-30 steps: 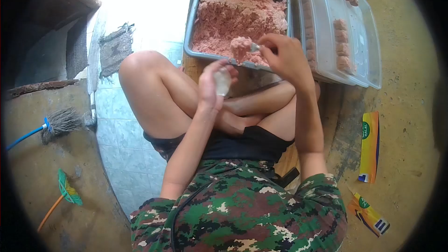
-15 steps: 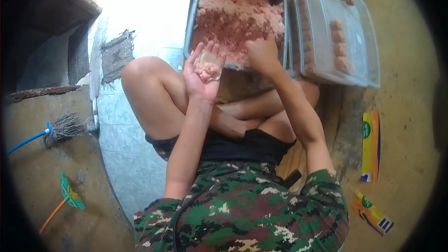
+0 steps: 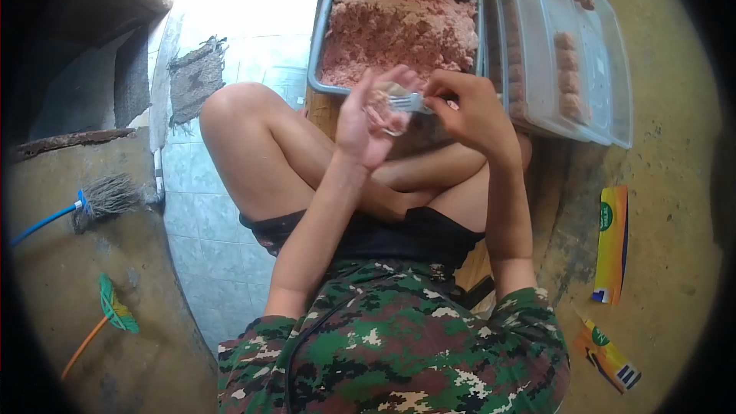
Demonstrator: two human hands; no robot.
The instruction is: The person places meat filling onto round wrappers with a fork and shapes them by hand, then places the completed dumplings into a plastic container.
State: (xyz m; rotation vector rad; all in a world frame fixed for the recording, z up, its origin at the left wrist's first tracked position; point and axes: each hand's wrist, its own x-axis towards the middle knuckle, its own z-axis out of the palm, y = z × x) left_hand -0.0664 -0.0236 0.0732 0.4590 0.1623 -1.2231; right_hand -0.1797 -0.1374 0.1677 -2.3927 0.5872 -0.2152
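My left hand (image 3: 359, 129) is palm up with its fingers curled round a thin pale wrapper (image 3: 392, 133) that bears a lump of pink minced meat (image 3: 381, 113). Pinched in my right hand (image 3: 477, 111) is a fork (image 3: 405, 102), whose tines point left over the meat and reach the wrapper. Just beyond both hands stands a grey tub (image 3: 316, 46) heaped with minced meat (image 3: 399, 23). The lower part of the wrapper is partly hidden by my left fingers.
Clear plastic containers (image 3: 627, 107) at the right hold rows of shaped meat pieces (image 3: 568, 77). Yellow packets (image 3: 612, 245) lie on the floor at the right. A mop (image 3: 107, 198), a green-headed broom (image 3: 115, 308) and a grey rag (image 3: 195, 80) are at the left.
My right hand has come back from the tub with the fork to the meat on the wrapper. My left hand has moved right and tilted, its fingers now more curled.
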